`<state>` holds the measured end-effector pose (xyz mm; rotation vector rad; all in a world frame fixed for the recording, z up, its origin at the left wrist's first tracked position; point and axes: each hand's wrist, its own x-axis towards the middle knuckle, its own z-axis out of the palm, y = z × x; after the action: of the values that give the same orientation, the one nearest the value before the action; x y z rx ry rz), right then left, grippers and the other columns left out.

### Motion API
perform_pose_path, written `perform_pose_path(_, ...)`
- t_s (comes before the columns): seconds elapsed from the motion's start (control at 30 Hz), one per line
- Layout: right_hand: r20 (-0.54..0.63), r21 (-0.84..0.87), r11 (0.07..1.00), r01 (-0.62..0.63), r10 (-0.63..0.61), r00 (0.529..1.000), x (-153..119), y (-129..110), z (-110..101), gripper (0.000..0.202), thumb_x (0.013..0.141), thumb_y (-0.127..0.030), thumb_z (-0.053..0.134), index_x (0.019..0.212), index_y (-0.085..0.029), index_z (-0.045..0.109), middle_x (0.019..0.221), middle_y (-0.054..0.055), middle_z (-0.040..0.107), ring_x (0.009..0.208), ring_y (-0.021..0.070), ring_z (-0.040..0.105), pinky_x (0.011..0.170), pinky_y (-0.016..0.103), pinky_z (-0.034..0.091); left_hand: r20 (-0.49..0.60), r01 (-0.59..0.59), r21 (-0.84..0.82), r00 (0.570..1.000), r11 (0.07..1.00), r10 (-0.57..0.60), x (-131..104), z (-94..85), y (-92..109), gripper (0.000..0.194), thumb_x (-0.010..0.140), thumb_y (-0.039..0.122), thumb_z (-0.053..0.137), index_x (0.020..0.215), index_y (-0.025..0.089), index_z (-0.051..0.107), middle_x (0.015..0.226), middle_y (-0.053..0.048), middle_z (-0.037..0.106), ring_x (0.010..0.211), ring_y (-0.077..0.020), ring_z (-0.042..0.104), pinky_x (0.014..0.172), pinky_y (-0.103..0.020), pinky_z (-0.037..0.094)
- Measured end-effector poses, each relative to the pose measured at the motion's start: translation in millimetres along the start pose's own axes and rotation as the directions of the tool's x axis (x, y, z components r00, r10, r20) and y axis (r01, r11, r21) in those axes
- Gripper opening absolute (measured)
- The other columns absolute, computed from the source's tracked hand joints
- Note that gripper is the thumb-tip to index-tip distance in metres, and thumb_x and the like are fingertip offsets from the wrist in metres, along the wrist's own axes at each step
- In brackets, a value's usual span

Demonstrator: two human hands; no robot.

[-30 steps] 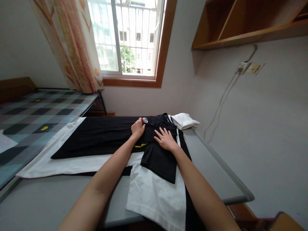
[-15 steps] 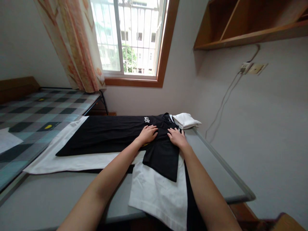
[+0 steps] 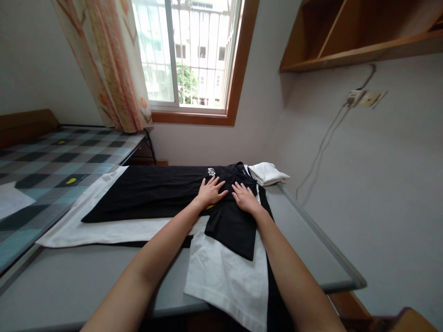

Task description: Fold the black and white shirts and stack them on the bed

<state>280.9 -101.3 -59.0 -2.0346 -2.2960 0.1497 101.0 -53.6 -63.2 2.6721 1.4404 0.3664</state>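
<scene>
A black T-shirt (image 3: 162, 189) with white lettering lies spread across the table, its collar toward the right and one sleeve toward me. Beneath it is a white T-shirt (image 3: 228, 272), whose sleeve reaches over the table's front edge. More black cloth (image 3: 273, 286) shows under the white one. My left hand (image 3: 209, 191) rests flat on the black T-shirt's chest by the lettering, fingers spread. Close to the collar, my right hand (image 3: 245, 196) also lies flat on the black fabric with its fingers stretched out. Neither hand grips anything.
A folded white cloth (image 3: 267, 174) sits at the table's far right end. The grey table (image 3: 311, 240) has a raised rim along the wall. To the left is a bed (image 3: 86, 152) with a checked cover. A wooden shelf (image 3: 360, 50) hangs at upper right, above a socket (image 3: 363, 98) with cords.
My right hand has slid left across the black T-shirt, nearer to my left hand. My left hand has shifted slightly, its fingers spreading wider.
</scene>
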Motion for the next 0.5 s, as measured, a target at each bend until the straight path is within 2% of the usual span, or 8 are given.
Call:
perform_pose_path(0.37,0.000,-0.005,1.000,-0.001,0.001,1.000,3.4,3.2,5.8,0.056,0.099,-0.035,0.026,0.152,-0.019,0.033,0.161,0.009,0.023,0.148,0.0270,0.019,0.117,0.050,0.019,-0.006,0.035,-0.095,0.999,0.995,-0.036,0.3,2.3,0.2,0.064,0.090,0.065,0.037,0.144,0.032,0.044,0.157,-0.008,0.034,0.147,-0.0301,0.021,0.117,-0.061,0.007)
perform_pose_path(0.43,-0.001,-0.003,1.000,-0.002,0.002,1.000,3.2,3.6,6.3,0.055,0.099,-0.035,0.027,0.152,-0.019,0.034,0.160,0.009,0.023,0.147,0.0271,0.020,0.117,0.049,0.019,-0.022,0.046,-0.152,0.999,0.987,-0.050,1.2,1.7,-0.5,0.063,0.091,0.065,0.039,0.142,0.030,0.048,0.155,-0.008,0.037,0.147,-0.0308,0.022,0.117,-0.061,0.009)
perform_pose_path(0.5,-0.007,0.007,1.000,0.001,-0.001,1.000,2.1,3.7,5.6,0.054,0.100,-0.034,0.028,0.151,-0.019,0.035,0.160,0.009,0.024,0.147,0.0270,0.021,0.117,0.048,0.019,-0.062,0.057,-0.247,0.995,0.967,-0.074,0.8,-1.3,-4.7,0.057,0.092,0.059,0.042,0.136,0.026,0.055,0.150,-0.009,0.045,0.144,-0.0299,0.029,0.117,-0.057,0.016)
